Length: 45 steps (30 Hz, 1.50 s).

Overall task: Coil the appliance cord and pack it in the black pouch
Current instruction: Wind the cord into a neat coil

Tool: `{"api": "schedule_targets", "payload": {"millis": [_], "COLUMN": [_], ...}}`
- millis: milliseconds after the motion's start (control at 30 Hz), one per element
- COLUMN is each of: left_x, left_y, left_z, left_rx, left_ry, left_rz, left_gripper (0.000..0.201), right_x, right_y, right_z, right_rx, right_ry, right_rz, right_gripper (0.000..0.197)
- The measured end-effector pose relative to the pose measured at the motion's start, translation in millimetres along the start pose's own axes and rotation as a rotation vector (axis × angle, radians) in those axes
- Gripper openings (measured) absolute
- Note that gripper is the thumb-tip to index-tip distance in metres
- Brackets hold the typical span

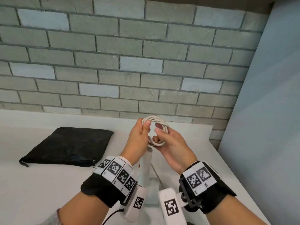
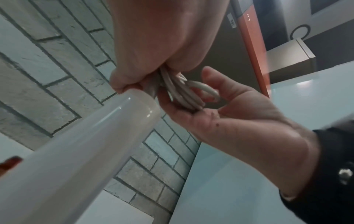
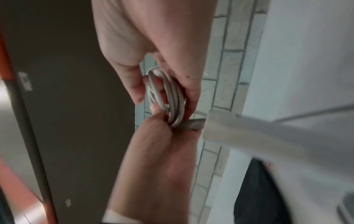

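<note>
The white appliance cord [image 1: 156, 122] is wound into a small coil of several loops, held above the table between both hands. My left hand [image 1: 145, 123] pinches the coil's left side with thumb and fingers. My right hand [image 1: 162, 135] holds the right side, thumb on top and fingers curled through the loops. In the left wrist view the cord [image 2: 178, 92] runs from my left hand [image 2: 153, 78] into the right palm. The cord's end joins the white cylindrical appliance [image 1: 146, 168] under my hands. The black pouch [image 1: 68, 146] lies flat to the left.
The white table [image 1: 40, 192] ends against a grey brick wall [image 1: 113, 70]. A pale panel [image 1: 267, 111] stands on the right past the table's right edge [image 1: 215, 153]. The pouch's zip pull [image 1: 93, 163] sits at its near right corner.
</note>
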State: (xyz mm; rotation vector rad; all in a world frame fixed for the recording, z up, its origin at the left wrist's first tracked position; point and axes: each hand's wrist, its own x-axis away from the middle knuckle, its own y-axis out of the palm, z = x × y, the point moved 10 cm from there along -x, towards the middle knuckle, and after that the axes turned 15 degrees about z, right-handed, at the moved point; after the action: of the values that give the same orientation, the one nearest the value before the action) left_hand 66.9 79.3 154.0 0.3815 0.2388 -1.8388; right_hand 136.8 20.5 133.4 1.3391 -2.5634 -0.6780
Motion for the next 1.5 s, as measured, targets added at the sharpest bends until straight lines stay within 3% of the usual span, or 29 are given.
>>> {"api": "schedule_targets", "payload": {"millis": [100,200,300,367,433,533,700,767,900,1067,1367,1500], "left_x": [0,-3,-6,-8,-11,-15,-16,-18,-28,-26,-22,-21], "left_y": [3,2,1,1,0,0,6,4,-7,0,10,11], "left_z": [1,0,-3,-4,-5,-9,-11,-13,-22,-15,-23,-26], "left_rx": [0.020,0.015,-0.001,-0.003,0.002,0.008,0.013,0.011,0.039,0.059,0.098,0.074], "left_ry": [0.020,0.051,0.059,0.069,0.063,0.032,0.025,0.004,-0.095,-0.079,-0.199,-0.173], "left_rz": [0.004,0.032,0.069,0.093,0.125,0.147,0.144,0.157,0.179,0.095,-0.009,-0.023], "left_gripper": [0.019,0.021,0.021,0.021,0.022,0.023,0.023,0.023,0.026,0.020,0.021,0.025], "right_x": [-2,-4,1,5,8,16,16,17,24,28,30,31], "right_y": [-10,-31,-44,-44,-43,-40,-50,-52,-67,-92,-85,-78], "right_z": [-2,-6,-6,-3,0,3,5,4,0,-6,-20,-15], "right_rx": [0.171,0.263,0.427,0.490,0.380,0.017,-0.242,-0.176,0.203,0.663,0.753,0.766], "right_ry": [-0.110,-0.155,-0.149,-0.117,-0.088,-0.036,0.029,0.065,0.038,-0.108,-0.325,-0.320], "right_rz": [0.086,0.233,0.293,0.239,0.155,0.059,0.088,0.102,0.055,0.030,0.031,-0.006], "right_gripper": [0.044,0.050,0.025,0.007,0.009,0.008,0.025,0.023,0.023,0.025,0.026,0.020]}}
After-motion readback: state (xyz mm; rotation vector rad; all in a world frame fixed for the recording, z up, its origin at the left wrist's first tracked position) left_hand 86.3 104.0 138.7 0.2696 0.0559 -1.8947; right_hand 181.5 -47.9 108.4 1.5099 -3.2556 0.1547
